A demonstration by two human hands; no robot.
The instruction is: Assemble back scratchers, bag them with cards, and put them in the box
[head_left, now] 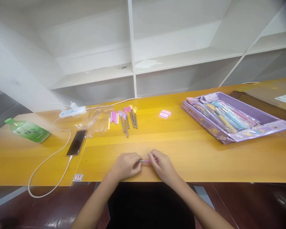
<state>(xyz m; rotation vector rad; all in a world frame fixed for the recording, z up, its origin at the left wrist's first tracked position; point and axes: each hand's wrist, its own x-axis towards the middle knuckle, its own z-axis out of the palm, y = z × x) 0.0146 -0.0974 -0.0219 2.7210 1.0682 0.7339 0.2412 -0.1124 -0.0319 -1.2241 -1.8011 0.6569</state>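
Note:
Near the table's front edge, my left hand (128, 166) is closed around the metal rod of a small back scratcher (143, 161). My right hand (162, 165) pinches its pink end, and the fingers cover most of the claw-shaped head. Only a short stretch of rod and pink shows between the two hands. Farther back lie several back scratchers (126, 119) with purple, pink and yellow hand-shaped heads and grey rods. Just left of them is a row of short coloured tubes (113, 117) in yellow, purple and pink.
A purple display box (225, 140) with wrapped items stands at right, beside a cardboard box (264, 90). Pink cards (165, 114) lie mid-table. At left are a phone (76, 143) on a white cable, a clear plastic bag (95, 121), a power strip (72, 111) and a green bottle (28, 130).

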